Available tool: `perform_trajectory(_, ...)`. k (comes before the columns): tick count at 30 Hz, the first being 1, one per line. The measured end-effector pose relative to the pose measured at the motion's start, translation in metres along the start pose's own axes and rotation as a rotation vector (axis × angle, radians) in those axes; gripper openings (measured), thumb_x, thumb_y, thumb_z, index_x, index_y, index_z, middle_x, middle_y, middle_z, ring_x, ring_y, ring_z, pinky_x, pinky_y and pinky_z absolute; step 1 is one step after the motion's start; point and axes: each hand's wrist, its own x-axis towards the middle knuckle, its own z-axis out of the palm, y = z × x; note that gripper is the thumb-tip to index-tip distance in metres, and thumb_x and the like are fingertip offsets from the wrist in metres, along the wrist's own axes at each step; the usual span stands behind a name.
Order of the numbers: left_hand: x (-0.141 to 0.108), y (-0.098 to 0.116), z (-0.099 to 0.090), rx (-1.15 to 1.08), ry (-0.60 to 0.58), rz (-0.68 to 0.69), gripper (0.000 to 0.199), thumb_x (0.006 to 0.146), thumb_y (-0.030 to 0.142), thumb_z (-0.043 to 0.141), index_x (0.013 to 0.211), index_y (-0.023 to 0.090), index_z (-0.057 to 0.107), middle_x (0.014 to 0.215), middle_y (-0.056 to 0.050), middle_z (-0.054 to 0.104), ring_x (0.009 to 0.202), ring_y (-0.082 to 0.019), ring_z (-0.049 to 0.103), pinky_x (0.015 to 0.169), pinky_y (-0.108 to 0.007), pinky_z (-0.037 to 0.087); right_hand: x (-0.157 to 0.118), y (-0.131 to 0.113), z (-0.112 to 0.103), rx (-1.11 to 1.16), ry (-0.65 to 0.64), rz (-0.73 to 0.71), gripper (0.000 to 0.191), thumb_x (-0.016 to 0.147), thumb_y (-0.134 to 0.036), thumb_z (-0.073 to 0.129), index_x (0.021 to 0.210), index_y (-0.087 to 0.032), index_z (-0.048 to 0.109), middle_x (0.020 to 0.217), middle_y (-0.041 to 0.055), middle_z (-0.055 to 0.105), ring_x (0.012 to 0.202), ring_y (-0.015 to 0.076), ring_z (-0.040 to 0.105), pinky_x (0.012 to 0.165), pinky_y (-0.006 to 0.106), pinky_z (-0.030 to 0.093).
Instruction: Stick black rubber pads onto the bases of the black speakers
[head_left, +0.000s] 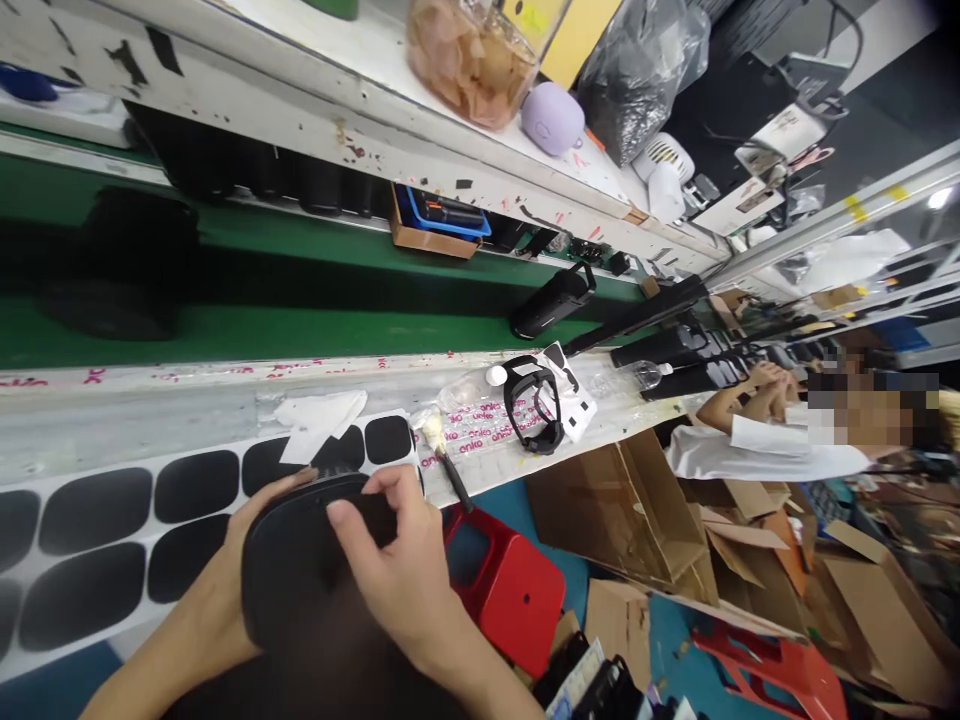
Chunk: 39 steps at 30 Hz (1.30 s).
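A black casing [300, 580] with a rounded-square end tilts toward me at the bottom of the view. My left hand [232, 570] wraps its left side, fingers closed behind the far rim. At the upper right of that end, my right hand [409, 560] has its thumb and forefinger bent around a thin dark piece [379, 520], which looks like a black sticker. Its outline merges with the casing. Behind and left lies a white sheet of black rounded-square stickers [94, 510], with a crumpled white paper [322, 420] on its upper edge.
A black-handled brush [454, 480], plastic bottle [469, 390] and black strap [536, 405] lie along the bench. A black cylindrical speaker [551, 300] rests on the green belt [300, 325]. A red stool [517, 600] and cardboard boxes [622, 510] stand right; a co-worker [772, 440] sits beyond.
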Motion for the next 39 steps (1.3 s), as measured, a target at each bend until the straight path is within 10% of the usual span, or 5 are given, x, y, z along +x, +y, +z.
perform_trajectory(5, -0.009, 0.006, -0.01, -0.276, -0.121, 0.012, 0.151, 0.035, 0.086, 0.073, 0.152, 0.033, -0.008, 0.157, -0.021, 0.025, 0.14, -0.047, 0.034, 0.113, -0.072, 0.031, 0.0, -0.003, 0.009, -0.154, 0.063, -0.108, 0.022, 0.088, -0.044, 0.061, 0.089, -0.022, 0.059, 0.075, -0.0014, 0.065, 0.063, 0.0155, 0.062, 0.061, 0.026, 0.044)
perform_trajectory(12, -0.008, 0.02, -0.005, -0.709, -0.074, -0.18, 0.113, 0.054, 0.1, 0.04, 0.148, 0.037, 0.031, 0.158, -0.004, 0.029, 0.145, -0.041, 0.025, 0.124, -0.055, 0.015, 0.002, -0.002, 0.006, -0.048, 0.033, -0.124, 0.02, 0.086, -0.037, 0.068, 0.082, -0.021, 0.056, 0.063, -0.0052, 0.061, 0.053, 0.0084, 0.057, 0.047, 0.017, 0.039)
perform_trajectory(19, 0.0, 0.033, -0.008, -0.715, -0.064, -0.254, 0.053, 0.092, 0.063, 0.035, 0.138, 0.039, 0.045, 0.153, 0.002, 0.038, 0.142, -0.033, 0.03, 0.125, -0.052, 0.007, 0.009, -0.001, 0.003, -0.044, 0.092, -0.231, 0.021, 0.086, -0.032, 0.07, 0.079, -0.021, 0.053, 0.061, -0.0074, 0.056, 0.049, 0.0049, 0.051, 0.044, 0.013, 0.038)
perform_trajectory(39, -0.001, 0.028, -0.005, -0.701, -0.043, -0.209, 0.053, 0.093, 0.059, 0.032, 0.14, 0.036, 0.043, 0.153, 0.0, 0.039, 0.143, -0.032, 0.031, 0.125, -0.052, 0.006, 0.008, 0.002, 0.004, -0.044, 0.07, -0.207, 0.021, 0.086, -0.028, 0.07, 0.081, -0.022, 0.051, 0.061, -0.0081, 0.052, 0.048, 0.0047, 0.046, 0.044, 0.015, 0.036)
